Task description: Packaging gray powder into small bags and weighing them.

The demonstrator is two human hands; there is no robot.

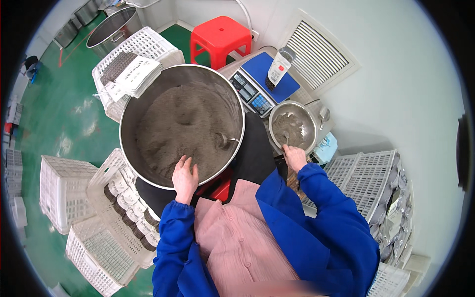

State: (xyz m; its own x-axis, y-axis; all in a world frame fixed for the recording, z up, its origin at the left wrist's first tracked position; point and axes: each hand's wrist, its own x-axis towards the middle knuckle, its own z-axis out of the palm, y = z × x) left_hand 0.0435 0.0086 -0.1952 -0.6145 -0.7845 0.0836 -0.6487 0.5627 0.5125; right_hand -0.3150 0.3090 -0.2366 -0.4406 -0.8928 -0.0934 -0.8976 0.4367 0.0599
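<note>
A large steel pot [127,141] of grey-brown powder [183,119] stands in front of me. My left hand [185,179] is over its near rim, fingers stretched toward the powder and holding nothing; whether the fingertips touch it I cannot tell. My right hand [295,158] is closed on the handle of a metal spoon [286,135], which dips into a smaller steel bowl [312,123] with some of the same powder. Inside the pot, at the right wall, a metal utensil [228,139] is partly sunk in the powder.
Behind the bowl stands a digital scale [252,94] with a labelled pouch [278,70] on its blue plate. White crates [69,193] surround me, one with filled bags [131,205]. A stack of labels [133,74] lies left of the pot; a red stool [220,37] is behind.
</note>
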